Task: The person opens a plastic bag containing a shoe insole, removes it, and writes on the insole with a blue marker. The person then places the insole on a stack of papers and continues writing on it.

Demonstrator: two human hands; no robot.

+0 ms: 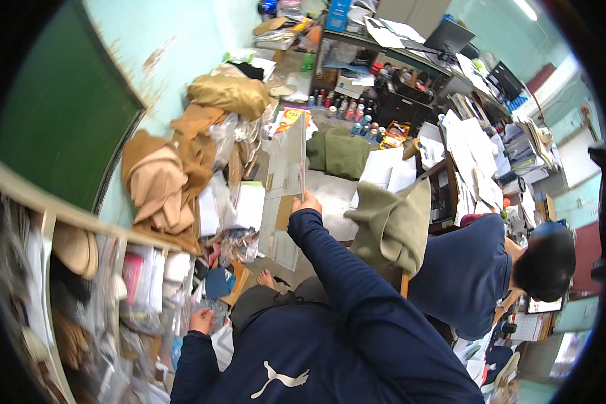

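Observation:
My right hand (306, 202), arm stretched forward, is closed on the edge of a tall pale grey board (286, 229) with brown patches, which stands upright in front of me. My left hand (202, 321) hangs low by the shelves on the left, its fingers loosely bent and apart, with nothing visible in it. Left of the board lie heaped brown and tan fabrics (158, 182), with a white sheet (249, 205) near the board. A folded dark green cloth (338, 153) lies beyond it, and an olive-green cloth (390, 225) is draped right of my arm.
A person (461, 276) in a dark top bends over at the right, close to my arm. Shelves (124, 269) packed with papers and bags line the left. Several small bottles (357, 111) stand on the far floor below a cluttered desk (357, 39). Paper stacks (468, 148) fill the right.

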